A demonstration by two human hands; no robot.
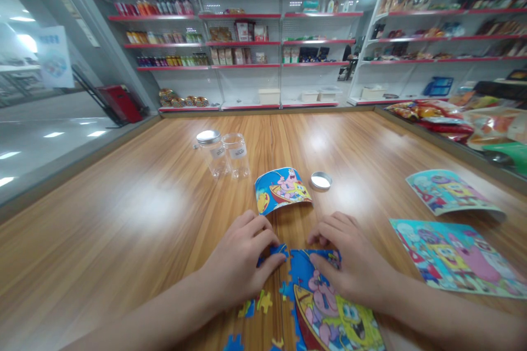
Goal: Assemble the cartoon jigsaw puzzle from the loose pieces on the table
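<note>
A partly joined jigsaw puzzle (325,301) of cartoon figures in a boat lies flat on the table. My left hand (247,258) is at its upper left, thumb and fingers closed around a small blue section of jigsaw pieces (280,250), a narrow gap from the puzzle's edge. My right hand (349,255) grips the puzzle's upper right corner, thumb on its face and fingers curled past the top edge. Loose pieces lie to the left, among them a yellow jigsaw piece (264,301) and a blue jigsaw piece (234,343). Beyond my hands stands a curved reference picture (283,189) with the same boat scene.
A lidded clear jar (214,156) and an open clear jar (236,156) stand at back left. A metal lid (321,180) lies right of the curved picture. Two cartoon sheets, one flat (461,258) and one curved (450,189), are at right. Stocked shelves (242,42) line the back.
</note>
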